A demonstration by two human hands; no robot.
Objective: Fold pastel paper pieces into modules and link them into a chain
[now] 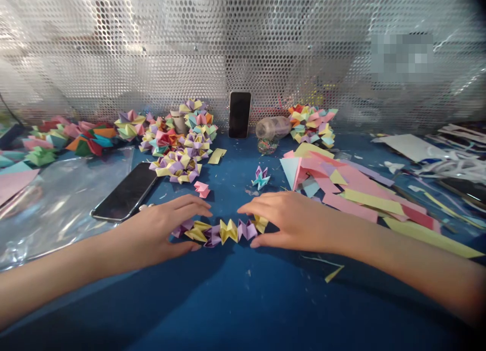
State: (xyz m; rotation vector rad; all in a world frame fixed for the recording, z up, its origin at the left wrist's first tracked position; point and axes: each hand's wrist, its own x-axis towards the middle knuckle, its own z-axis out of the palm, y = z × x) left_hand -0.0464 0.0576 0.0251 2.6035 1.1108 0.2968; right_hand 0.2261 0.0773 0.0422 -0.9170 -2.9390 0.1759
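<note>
A row of folded paper pieces (229, 231), alternating yellow and purple, lies across the blue table between my hands. My left hand (159, 227) curves around the row's left end, thumb on the near side and fingers on the far side. At the other end my right hand (286, 219) does the same, with a yellow piece partly hidden in its grip. Just beyond the left fingertips sits a small pink folded piece (202, 189). A blue and purple folded piece (260, 178) stands beyond the right hand.
A dark phone (125, 191) lies on clear plastic at left; another phone (240, 115) stands upright at the back. Clusters of folded paper (182, 143) line the perforated metal wall (205, 37). Coloured paper sheets (364, 189) spread out at right, near a tipped clear jar (274, 127).
</note>
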